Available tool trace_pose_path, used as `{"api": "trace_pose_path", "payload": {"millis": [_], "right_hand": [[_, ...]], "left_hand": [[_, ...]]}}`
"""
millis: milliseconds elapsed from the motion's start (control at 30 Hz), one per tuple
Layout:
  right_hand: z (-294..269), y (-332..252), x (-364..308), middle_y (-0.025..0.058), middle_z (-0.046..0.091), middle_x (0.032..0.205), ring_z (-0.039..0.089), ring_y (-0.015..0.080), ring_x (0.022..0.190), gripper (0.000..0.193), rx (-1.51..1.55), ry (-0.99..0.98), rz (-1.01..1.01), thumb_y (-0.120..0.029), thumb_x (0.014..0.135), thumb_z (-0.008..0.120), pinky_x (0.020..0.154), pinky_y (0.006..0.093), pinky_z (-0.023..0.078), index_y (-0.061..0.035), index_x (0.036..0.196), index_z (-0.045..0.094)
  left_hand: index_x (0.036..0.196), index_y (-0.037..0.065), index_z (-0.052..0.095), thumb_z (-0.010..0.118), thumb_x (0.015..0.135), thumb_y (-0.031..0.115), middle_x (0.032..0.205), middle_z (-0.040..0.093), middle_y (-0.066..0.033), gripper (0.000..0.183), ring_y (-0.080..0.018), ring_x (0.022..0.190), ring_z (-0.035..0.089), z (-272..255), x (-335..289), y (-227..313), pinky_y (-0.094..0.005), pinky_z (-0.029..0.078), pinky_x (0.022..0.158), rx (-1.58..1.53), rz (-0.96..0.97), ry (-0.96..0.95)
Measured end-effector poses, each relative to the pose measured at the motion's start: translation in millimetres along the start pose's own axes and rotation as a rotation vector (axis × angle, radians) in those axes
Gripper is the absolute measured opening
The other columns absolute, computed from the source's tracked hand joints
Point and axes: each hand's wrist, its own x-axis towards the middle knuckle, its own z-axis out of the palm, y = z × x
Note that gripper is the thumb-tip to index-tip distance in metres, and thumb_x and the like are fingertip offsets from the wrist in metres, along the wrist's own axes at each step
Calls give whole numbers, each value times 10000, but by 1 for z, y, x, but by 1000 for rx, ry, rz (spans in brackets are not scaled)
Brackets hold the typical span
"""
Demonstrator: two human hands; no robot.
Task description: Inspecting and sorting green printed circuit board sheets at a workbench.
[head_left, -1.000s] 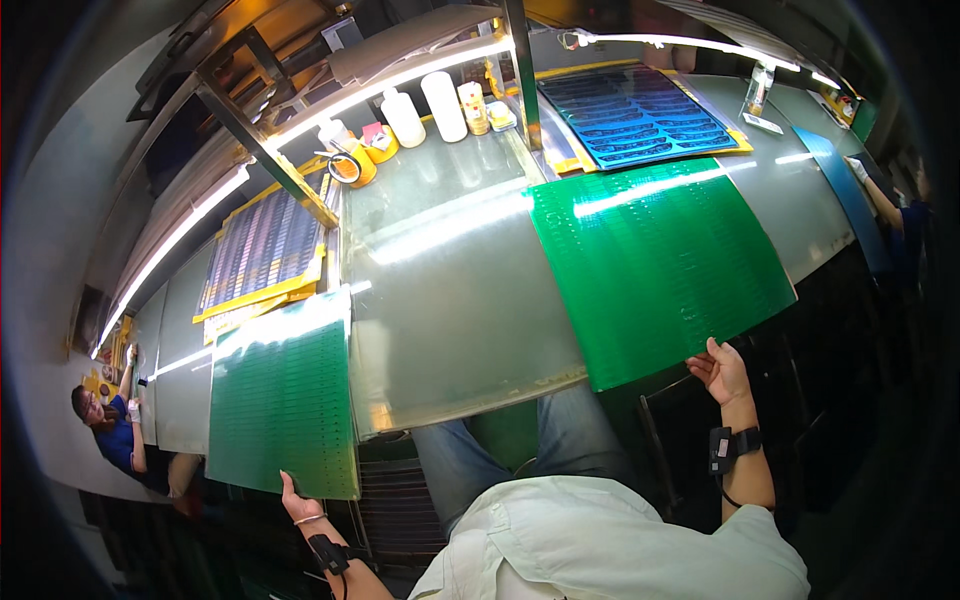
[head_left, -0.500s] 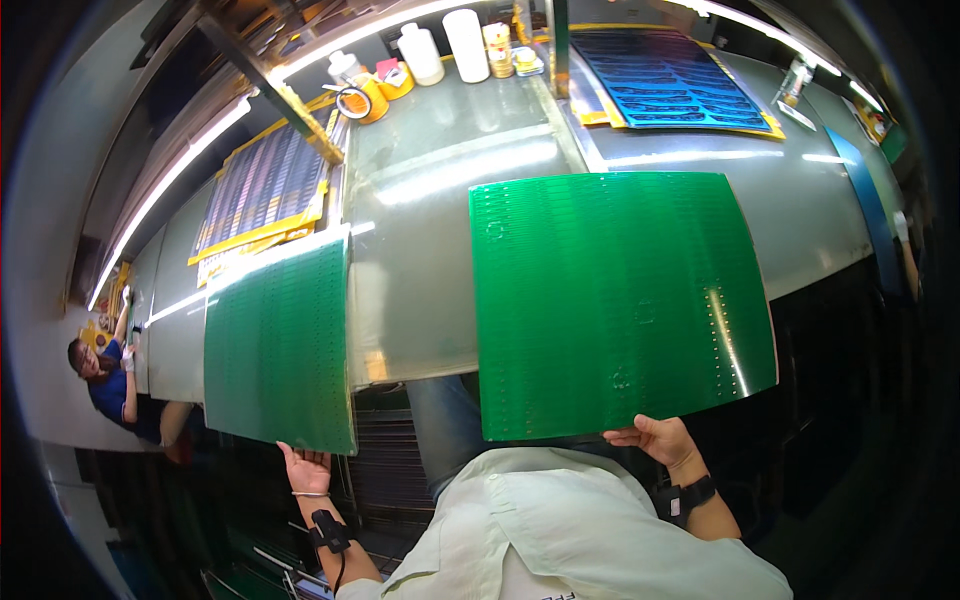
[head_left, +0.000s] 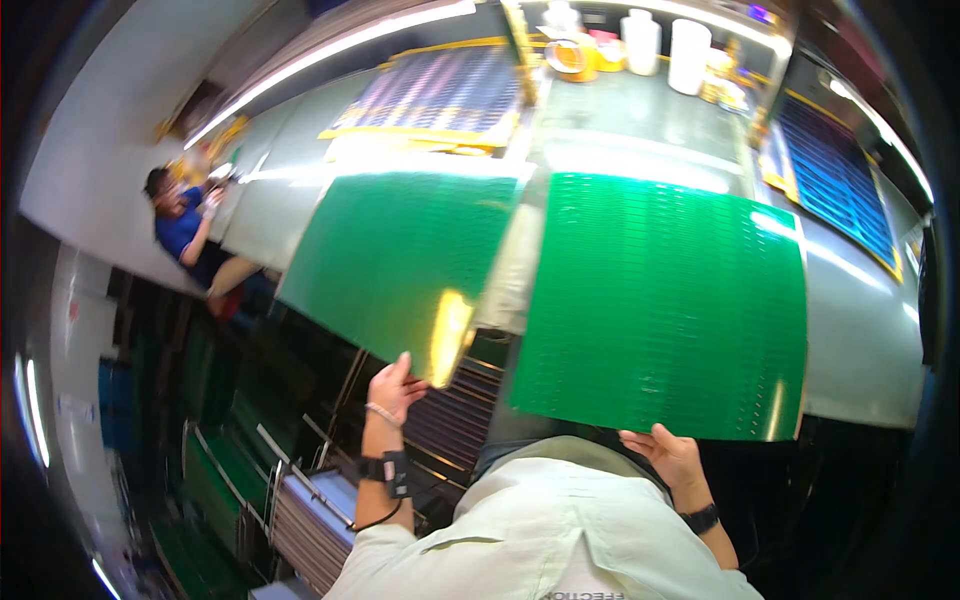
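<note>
Head view: in front of the table [head_left: 635, 118], left hand [head_left: 396, 392] reaches forward, fingers nearly closed on left green panel [head_left: 395, 255]'s near edge; right hand [head_left: 672, 458] is turned inward, fingers loosely closed on right green panel [head_left: 665, 310]'s. Both panels overhang table front. Table back: white bottles [head_left: 688, 57], tape roll [head_left: 570, 58], yellow-edged sheets [head_left: 435, 95] left, blue sheet [head_left: 835, 170] right. Co-worker [head_left: 182, 228] at table's left end.

Glossy bench [head_left: 640, 115] with white containers [head_left: 690, 57], orange roll [head_left: 584, 62]
</note>
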Motion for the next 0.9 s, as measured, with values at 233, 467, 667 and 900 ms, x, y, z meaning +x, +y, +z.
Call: {"api": "trace_pose_path", "payload": {"millis": [233,467,667,900], "right_hand": [[26,-1,13,219,599,1074,612,301,975,335,-44,61,78,-202,944,447,826,393,515,53,1157,496],[80,-46,13,120,658,874,629,214,782,176,-972,-222,263,-135,853,562,746,291,485,12,907,643],[229,-11,105,84,589,1038,544,241,980,325,-1808,-809,-684,-198,669,729,803,359,446,-83,943,599],[243,69,165,149,513,1199,460,318,1154,394,-2068,-967,-1096,-246,686,692,932,387,399,-88,1008,530]], "left_hand": [[799,6,589,577,880,356,660,628,-83,359,-143,515,610,-5,-10,1,-243,489,455,135,42,45],[804,14,596,591,868,359,662,637,-82,350,-139,511,611,6,-16,-1,-235,493,476,119,-25,-85],[976,-6,580,460,934,365,913,636,-130,392,-199,784,644,-4,-22,-18,-280,530,649,-211,-28,-212],[1116,-44,490,260,948,510,1031,602,-189,623,-277,949,611,-8,-20,-31,-376,492,841,-481,-103,-380]]}}
